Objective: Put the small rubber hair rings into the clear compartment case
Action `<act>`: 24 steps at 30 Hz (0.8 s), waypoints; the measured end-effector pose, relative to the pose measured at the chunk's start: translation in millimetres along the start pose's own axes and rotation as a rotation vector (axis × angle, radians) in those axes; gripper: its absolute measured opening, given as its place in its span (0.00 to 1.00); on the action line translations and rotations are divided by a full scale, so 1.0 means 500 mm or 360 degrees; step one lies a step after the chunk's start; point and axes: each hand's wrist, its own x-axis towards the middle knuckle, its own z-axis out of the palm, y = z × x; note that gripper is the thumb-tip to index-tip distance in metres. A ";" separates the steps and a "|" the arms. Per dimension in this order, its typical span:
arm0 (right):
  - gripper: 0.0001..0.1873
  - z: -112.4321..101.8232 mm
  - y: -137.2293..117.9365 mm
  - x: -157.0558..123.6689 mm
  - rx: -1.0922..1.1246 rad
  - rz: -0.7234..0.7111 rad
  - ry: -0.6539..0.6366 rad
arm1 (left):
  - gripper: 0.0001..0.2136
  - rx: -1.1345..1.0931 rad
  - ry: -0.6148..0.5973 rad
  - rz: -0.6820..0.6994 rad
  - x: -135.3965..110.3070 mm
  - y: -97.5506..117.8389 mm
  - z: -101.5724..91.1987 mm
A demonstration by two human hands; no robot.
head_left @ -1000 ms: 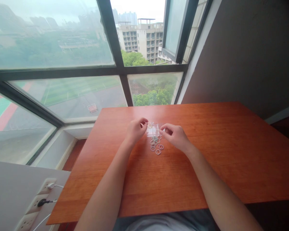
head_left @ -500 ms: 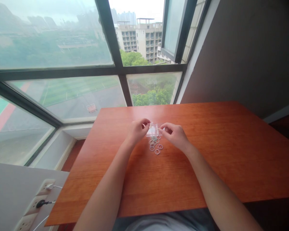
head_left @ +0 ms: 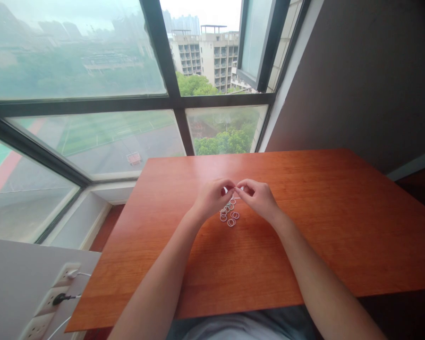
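Note:
My left hand point(head_left: 215, 196) and my right hand point(head_left: 257, 196) meet at their fingertips above the middle of the table. Each hand is closed in a pinch, thumb against finger. Whatever lies between the fingertips is too small and covered to name. Behind and below them a clear plastic box point(head_left: 237, 194) shows only in part, mostly hidden by the hands. Just nearer to me lie several small pale elastic hair ties point(head_left: 231, 222), some overlapping, in whitish, pinkish and greenish tones.
The reddish-brown wooden table point(head_left: 340, 226) reaches up to the window frame point(head_left: 179, 101). A grey wall point(head_left: 357, 85) rises on the right. At lower left, sockets point(head_left: 51, 300) with plugs and cables sit on a white wall beside the table edge.
My left hand has moved right, so its fingertips now touch those of my right hand. It now covers most of the clear box and some hair ties. My right hand has barely moved.

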 end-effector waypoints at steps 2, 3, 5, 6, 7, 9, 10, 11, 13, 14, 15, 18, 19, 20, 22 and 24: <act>0.09 -0.001 -0.001 0.000 0.0000 0.0000 0.0009 | 0.05 0.0008 0.0005 -0.0007 0.000 0.000 0.001; 0.09 -0.001 -0.002 0.000 0.0000 0.0001 0.0016 | 0.04 0.0012 0.0009 -0.0011 0.000 -0.001 0.001; 0.08 -0.002 -0.003 0.001 0.0001 0.0002 0.0035 | 0.04 0.0019 0.0021 -0.0020 0.001 -0.005 -0.002; 0.08 -0.002 -0.003 0.001 0.0001 0.0001 0.0043 | 0.04 0.0025 0.0036 -0.0028 0.002 -0.009 -0.006; 0.08 -0.003 -0.004 0.001 0.0001 0.0001 0.0049 | 0.04 0.0036 0.0061 -0.0041 0.002 -0.015 -0.012; 0.08 -0.002 -0.004 0.001 -0.0008 0.0002 0.0056 | 0.05 0.0074 0.0146 -0.0089 0.002 -0.032 -0.026; 0.07 -0.002 -0.004 0.001 -0.0016 0.0001 0.0058 | 0.05 0.0100 0.0207 -0.0129 0.002 -0.041 -0.034; 0.07 -0.001 -0.004 0.001 -0.0024 -0.0001 0.0059 | 0.05 0.0133 0.0275 -0.0179 0.001 -0.050 -0.043; 0.07 -0.001 -0.004 0.001 -0.0037 -0.0008 0.0057 | 0.05 0.0204 0.0382 -0.0272 0.000 -0.065 -0.056; 0.07 -0.001 -0.004 0.001 -0.0040 -0.0011 0.0054 | 0.06 0.0228 0.0420 -0.0299 -0.001 -0.070 -0.061; 0.07 -0.001 -0.004 0.001 -0.0043 -0.0012 0.0050 | 0.06 0.0245 0.0442 -0.0313 -0.002 -0.074 -0.064; 0.08 -0.001 -0.003 0.001 -0.0058 -0.0012 0.0042 | 0.06 0.0272 0.0442 -0.0296 -0.003 -0.080 -0.062; 0.08 -0.001 -0.003 0.001 -0.0065 -0.0011 0.0045 | 0.06 0.0281 0.0434 -0.0286 -0.003 -0.082 -0.058; 0.08 -0.001 -0.002 0.001 -0.0073 -0.0011 0.0045 | 0.06 0.0292 0.0427 -0.0279 -0.003 -0.084 -0.053; 0.09 -0.001 -0.001 0.001 -0.0085 -0.0010 0.0041 | 0.05 0.0319 0.0403 -0.0278 -0.004 -0.090 -0.040; 0.09 0.000 -0.001 0.001 -0.0091 -0.0007 0.0033 | 0.05 0.0346 0.0339 -0.0282 -0.004 -0.097 -0.028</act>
